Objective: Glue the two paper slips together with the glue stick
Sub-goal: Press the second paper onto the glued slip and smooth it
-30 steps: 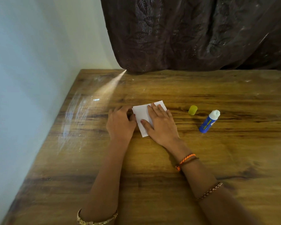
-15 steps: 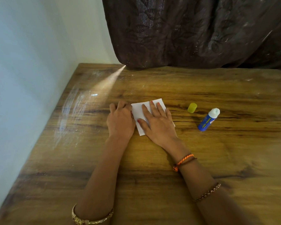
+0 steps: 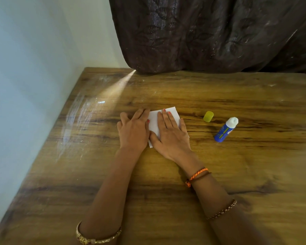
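Head view: both my flat hands, left (image 3: 133,129) and right (image 3: 170,133), press the paper (image 3: 155,121) onto the table (image 3: 166,191), fingers straight, gripping nothing; it's thin, light, floppy, likely best lifted by an edge.

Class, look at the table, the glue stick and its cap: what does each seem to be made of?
Table: wood or wood-look laminate, judging by its brown grain; semi-gloss, since it reflects light.
Glue stick: probably plastic, a smooth blue printed tube with a white glue tip exposed.
Cap: likely plastic, plain yellow-green, dull surface.
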